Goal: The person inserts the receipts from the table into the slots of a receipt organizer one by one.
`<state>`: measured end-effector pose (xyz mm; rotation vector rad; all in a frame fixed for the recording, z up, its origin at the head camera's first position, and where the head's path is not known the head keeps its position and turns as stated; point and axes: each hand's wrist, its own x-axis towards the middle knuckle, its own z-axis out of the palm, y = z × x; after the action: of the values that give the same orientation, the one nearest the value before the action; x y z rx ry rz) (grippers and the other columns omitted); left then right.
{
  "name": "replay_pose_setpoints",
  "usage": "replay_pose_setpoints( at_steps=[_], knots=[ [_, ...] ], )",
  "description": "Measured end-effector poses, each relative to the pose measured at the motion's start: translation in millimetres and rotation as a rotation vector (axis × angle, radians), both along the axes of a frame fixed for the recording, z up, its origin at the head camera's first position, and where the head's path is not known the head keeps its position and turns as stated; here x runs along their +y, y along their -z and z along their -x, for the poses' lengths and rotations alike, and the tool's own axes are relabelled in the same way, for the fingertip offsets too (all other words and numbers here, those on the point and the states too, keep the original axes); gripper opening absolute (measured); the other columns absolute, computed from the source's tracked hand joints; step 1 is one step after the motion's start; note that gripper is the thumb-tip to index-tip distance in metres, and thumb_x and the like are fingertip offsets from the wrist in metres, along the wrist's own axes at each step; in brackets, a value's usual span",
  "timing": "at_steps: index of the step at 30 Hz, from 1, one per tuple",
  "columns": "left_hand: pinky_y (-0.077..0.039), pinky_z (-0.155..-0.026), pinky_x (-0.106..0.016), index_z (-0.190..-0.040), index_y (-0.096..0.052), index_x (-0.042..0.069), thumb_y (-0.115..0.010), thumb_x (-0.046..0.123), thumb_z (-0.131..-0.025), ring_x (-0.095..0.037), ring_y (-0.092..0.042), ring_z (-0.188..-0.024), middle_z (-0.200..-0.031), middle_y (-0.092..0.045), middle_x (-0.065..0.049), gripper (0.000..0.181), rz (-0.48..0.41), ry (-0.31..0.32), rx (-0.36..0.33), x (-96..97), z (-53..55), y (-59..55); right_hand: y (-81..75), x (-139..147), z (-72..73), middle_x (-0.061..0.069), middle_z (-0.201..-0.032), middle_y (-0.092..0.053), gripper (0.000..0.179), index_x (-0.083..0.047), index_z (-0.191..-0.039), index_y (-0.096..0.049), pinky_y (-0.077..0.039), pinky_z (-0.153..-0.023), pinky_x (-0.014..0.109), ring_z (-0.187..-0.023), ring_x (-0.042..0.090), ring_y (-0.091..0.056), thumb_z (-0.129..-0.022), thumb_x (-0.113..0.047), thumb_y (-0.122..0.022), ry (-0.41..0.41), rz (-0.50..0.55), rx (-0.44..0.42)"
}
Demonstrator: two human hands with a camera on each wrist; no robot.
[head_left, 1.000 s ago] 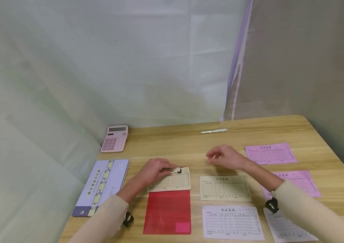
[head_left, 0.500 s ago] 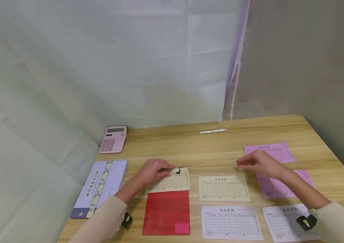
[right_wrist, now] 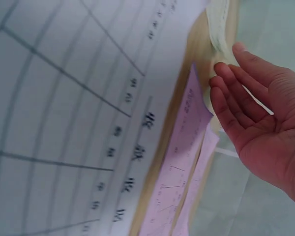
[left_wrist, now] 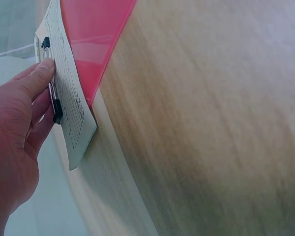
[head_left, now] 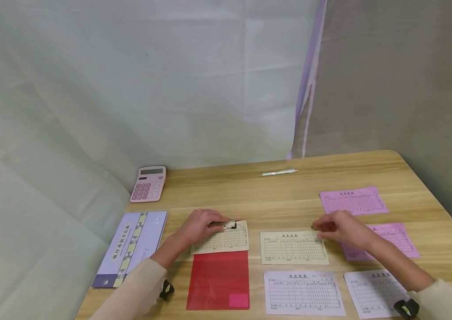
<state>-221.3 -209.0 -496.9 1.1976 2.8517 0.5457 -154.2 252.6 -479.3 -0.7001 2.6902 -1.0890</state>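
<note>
In the head view my left hand (head_left: pixel 201 227) is at the top of a red clipboard (head_left: pixel 218 280), pinching its metal clip (left_wrist: pixel 53 93) with the thumb in front and fingers behind. A pale yellow form (head_left: pixel 226 240) lies under that clip on the board. My right hand (head_left: pixel 343 229) is at the upper right corner of a second yellow form (head_left: pixel 294 249) on the table. Its thumb and fingers are slightly bent and look apart in the right wrist view, where the yellow form (right_wrist: pixel 218 24) shows beyond them. Whether they touch the paper is unclear.
Two white forms (head_left: pixel 303 293) lie nearest me, the right one partly under my sleeve. Two pink forms (head_left: pixel 354 201) lie at the right. A purple account book (head_left: pixel 132 246) and a pink calculator (head_left: pixel 148 183) are on the left. A white pen (head_left: pixel 279 172) lies at the back.
My right hand has moved rightward from above the table, then down and nearer to the loose yellow form's corner. My left hand has stayed on the clip.
</note>
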Motion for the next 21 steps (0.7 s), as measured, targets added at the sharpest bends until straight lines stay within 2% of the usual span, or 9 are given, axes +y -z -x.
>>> replay_pose_setpoints(
  at_steps=[6, 13, 21],
  knots=[
    [-0.059, -0.093, -0.040, -0.127, -0.080, 0.022, -0.083, 0.024, -0.094, -0.010, -0.073, -0.103, -0.113, -0.079, 0.006, 0.033, 0.000, -0.002, 0.002, -0.2, -0.3, 0.4, 5.6, 2, 0.4, 0.003, -0.106, -0.079, 0.023, -0.005, -0.111, -0.081, -0.055, -0.071, 0.025, -0.083, 0.005, -0.063, -0.089, -0.013, -0.086, 0.021, 0.015, -0.018],
    [-0.059, -0.091, -0.040, -0.127, -0.080, 0.022, -0.083, 0.024, -0.094, -0.010, -0.073, -0.102, -0.112, -0.079, 0.006, 0.033, 0.010, -0.008, 0.002, 0.3, -1.0, 0.0, 13.2, 4, 3.0, -0.003, -0.097, -0.079, 0.008, -0.012, -0.099, -0.084, -0.057, -0.073, 0.025, -0.084, 0.005, -0.068, -0.091, -0.010, -0.084, 0.034, 0.043, -0.002],
    [-0.059, -0.092, -0.040, -0.127, -0.080, 0.023, -0.083, 0.024, -0.094, -0.010, -0.073, -0.103, -0.113, -0.079, 0.006, 0.033, -0.001, -0.015, 0.005, 0.5, -2.0, 0.0, 13.7, 3, 3.0, -0.004, -0.093, -0.078, 0.007, -0.013, -0.094, -0.083, -0.057, -0.073, 0.024, -0.082, 0.008, -0.068, -0.090, -0.007, -0.083, 0.039, 0.086, -0.018]
  ],
)
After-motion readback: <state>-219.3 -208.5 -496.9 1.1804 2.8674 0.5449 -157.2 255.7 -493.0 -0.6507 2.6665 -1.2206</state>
